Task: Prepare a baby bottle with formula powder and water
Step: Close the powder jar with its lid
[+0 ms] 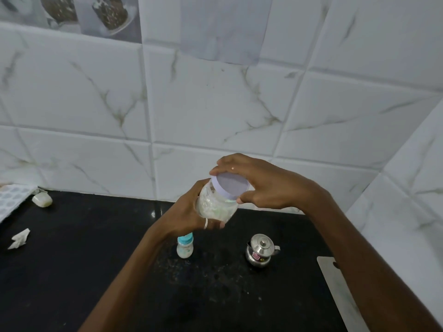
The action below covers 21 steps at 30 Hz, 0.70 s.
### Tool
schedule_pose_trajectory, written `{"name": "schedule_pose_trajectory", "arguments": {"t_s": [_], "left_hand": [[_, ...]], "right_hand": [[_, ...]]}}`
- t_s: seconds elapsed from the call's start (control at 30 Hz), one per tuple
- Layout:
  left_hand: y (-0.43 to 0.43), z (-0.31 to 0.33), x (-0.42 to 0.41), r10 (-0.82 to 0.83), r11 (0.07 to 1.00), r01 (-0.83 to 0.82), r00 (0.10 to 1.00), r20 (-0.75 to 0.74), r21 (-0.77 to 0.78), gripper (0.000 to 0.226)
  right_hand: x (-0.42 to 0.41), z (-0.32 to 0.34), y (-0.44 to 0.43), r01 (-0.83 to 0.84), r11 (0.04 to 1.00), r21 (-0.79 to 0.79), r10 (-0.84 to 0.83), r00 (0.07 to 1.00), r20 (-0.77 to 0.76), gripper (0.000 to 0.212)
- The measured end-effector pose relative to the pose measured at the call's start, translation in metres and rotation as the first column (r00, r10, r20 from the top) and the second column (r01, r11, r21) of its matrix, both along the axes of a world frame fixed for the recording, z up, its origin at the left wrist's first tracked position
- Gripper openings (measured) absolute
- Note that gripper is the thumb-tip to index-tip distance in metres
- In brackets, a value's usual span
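baby bottle (pixel 184 248) top hidden behind left hand (pixel 189 212)

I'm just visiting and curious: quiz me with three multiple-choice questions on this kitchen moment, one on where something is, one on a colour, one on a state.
1. Where does the baby bottle stand?
A. on the black counter, below the raised jar
B. in the right hand
C. on the cutting board

2. What colour is the bottle's cap?
A. red
B. turquoise
C. black

3. What state is the jar of powder in?
A. lying open on the counter
B. tipped into the bottle
C. held up, lid on

Answers: 1 A, it stands under the left hand. 2 B, turquoise top. 3 C, the right hand grips the white lid.
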State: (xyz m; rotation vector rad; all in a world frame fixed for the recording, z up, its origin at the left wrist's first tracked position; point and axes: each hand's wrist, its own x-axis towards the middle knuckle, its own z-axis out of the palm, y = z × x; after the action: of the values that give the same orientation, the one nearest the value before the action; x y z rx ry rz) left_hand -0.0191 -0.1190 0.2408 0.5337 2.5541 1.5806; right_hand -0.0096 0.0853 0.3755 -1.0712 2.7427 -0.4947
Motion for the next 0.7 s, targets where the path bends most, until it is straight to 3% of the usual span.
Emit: {"name": "schedule_pose_trajectory", "arguments": {"t_s": [0.13, 0.27, 0.43, 0.57, 0.7], "left_hand": [[-0.007, 0.0, 0.004, -0.004, 1.0, 0.004, 1.0, -0.012, 0.021, 0.087], [-0.009, -0.001, 0.002, -0.022, 0.998, 0.021, 1.0, -0.02, -0.058, 0.09], [-0.001, 0.007, 0.002, 0.018, 0.981, -0.022, 1.0, -0.021, -0.19, 0.065], [-0.009, 0.007, 0.007, -0.036, 0.999, 0.036, 0.999, -0.015, 0.009, 0.092], [-0.005, 0.014, 0.011, -0.016, 0.998, 0.018, 1.0, -0.023, 0.056, 0.095]], "right_hand": [[-0.001, 0.006, -0.005, -0.059, 0.994, 0.089, 0.059, 0.998, -0.002, 0.074], [0.002, 0.007, -0.008, -0.083, 0.991, 0.109, 0.082, 0.997, 0.007, 0.072], [0.001, 0.007, -0.007, -0.098, 0.989, 0.11, 0.097, 0.995, 0.014, 0.072], [-0.001, 0.008, -0.007, -0.101, 0.988, 0.116, 0.101, 0.995, 0.006, 0.071], [-0.002, 0.008, -0.009, -0.097, 0.989, 0.108, 0.098, 0.995, 0.0, 0.071]]}}
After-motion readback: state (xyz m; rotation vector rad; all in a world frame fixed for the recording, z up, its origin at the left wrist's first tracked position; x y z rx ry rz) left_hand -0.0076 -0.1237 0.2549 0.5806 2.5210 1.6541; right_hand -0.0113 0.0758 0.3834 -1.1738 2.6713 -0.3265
